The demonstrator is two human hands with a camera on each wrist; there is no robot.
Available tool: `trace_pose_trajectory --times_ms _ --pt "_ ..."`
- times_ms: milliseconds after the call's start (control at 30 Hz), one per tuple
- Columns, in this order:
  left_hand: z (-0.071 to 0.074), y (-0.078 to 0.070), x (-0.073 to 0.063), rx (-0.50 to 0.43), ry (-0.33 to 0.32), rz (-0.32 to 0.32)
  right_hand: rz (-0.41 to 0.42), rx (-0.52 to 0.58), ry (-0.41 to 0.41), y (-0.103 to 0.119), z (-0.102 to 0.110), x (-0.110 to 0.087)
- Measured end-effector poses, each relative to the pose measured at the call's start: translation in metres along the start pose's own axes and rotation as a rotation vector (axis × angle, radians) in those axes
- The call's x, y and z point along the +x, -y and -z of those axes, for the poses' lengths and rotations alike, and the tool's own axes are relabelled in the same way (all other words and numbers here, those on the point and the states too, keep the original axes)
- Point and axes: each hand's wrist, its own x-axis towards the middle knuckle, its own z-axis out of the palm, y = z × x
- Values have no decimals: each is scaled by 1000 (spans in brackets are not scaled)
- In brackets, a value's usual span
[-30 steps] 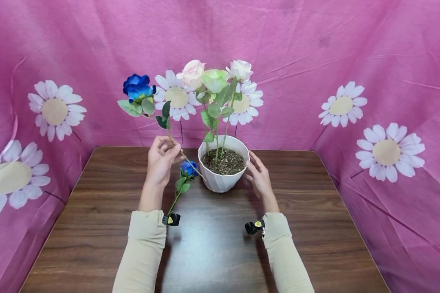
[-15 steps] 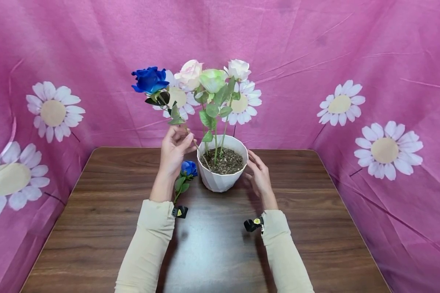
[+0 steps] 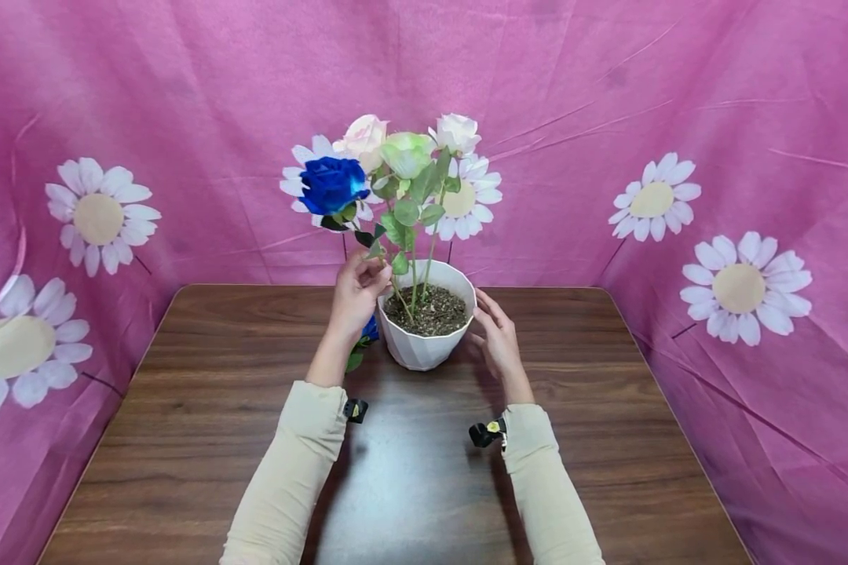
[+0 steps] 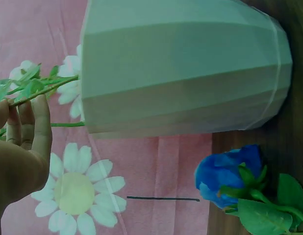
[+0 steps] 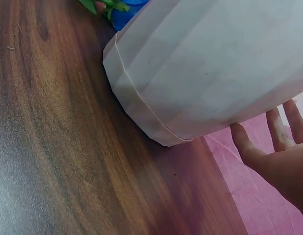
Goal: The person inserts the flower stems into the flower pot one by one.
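My left hand [image 3: 356, 298] pinches the stem of a blue rose [image 3: 334, 185] between thumb and fingers. The stem slants down over the left rim of a white faceted pot [image 3: 424, 351], its lower end at the soil [image 3: 438, 315]; whether it is in the soil I cannot tell. My right hand [image 3: 498, 337] touches the pot's right side with extended fingers, seen in the right wrist view too. In the pot stand a pale pink rose [image 3: 364, 138], a light green rose [image 3: 406, 154] and a white rose [image 3: 456, 133].
Another blue rose [image 4: 227, 176] lies on the brown wooden table [image 3: 593, 439] left of the pot, partly hidden by my left arm in the head view. A pink cloth [image 3: 558, 71] printed with daisies hangs behind and along both sides.
My left hand has moved right with the blue rose, bringing its stem from outside the pot to over the soil. The bloom has swung right, close to the other roses. My right hand stays put.
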Motion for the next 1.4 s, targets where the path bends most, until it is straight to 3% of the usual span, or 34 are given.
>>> trace_pose_trajectory --times_ms 100,233,433,667,1000,1200,1400 --pt "0 5 -1 121 21 -26 5 2 1 0 -1 0" --pt "1 11 -1 251 65 -110 4 0 -2 0 -2 -1" --pt "3 20 0 270 114 -205 4 5 -1 -1 -3 0" --pt "3 25 0 285 134 -189 4 17 2 -1 -3 1" --pt "1 28 0 569 161 -214 5 13 7 -1 1 2" --pt "-2 30 0 707 190 -260 7 17 4 -2 2 2" --pt "-3 31 1 761 186 -282 7 18 3 -2 1 2"
